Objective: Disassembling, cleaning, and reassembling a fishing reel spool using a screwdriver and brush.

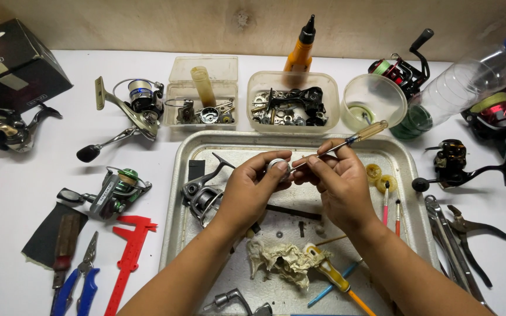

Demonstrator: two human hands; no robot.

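Left hand [252, 188] pinches small round metal reel part [277, 167] by its rim—light, rigid, likely greasy-slick; right hand [336, 178] grips thin screwdriver [346, 141] mid-shaft.

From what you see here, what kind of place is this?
Probably a fishing reel repair bench: several spinning reels lie around a metal tray, with tubs of small parts and pliers.
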